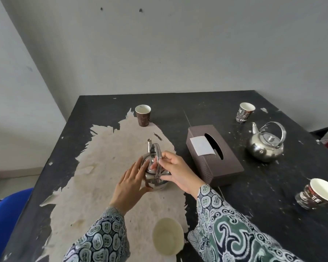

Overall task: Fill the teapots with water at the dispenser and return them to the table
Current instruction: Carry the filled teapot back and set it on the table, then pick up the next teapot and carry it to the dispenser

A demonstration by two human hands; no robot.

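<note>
The table [273,195] filled the lower view, dark and badly worn, a big pale patch stripped bare down its left half. A brown tissue box [214,157] lay near the middle. Two steel teapots were out: the far pot [264,148] sat well to the right past the box, lid on, handle up, untouched. The near pot [155,173] stood on the pale patch, right in front of the person, spout pointing away. Four paper cups ringed the table, one at the back left [143,115], one at the back right [244,112], one at the right edge [317,193] and one closest to the camera [168,236]. A blue chair [6,220] poked in at the left.

No dispenser was in view, so this looked like the very start: picking up the first pot. Both pots were on the table, and whether either held water could not be told.

The right hand [175,172] had fingers pinched at the arched handle [158,159], thumb low against the pot's side, a partial close rather than a full fist. The left hand [130,183] lay flat and loose against the pot's left flank, fingers extended, steadying, not gripping.

Next move, as I read it: close fully on the handle, lift straight up, keep it level, and carry it off to find that dispenser.
</note>
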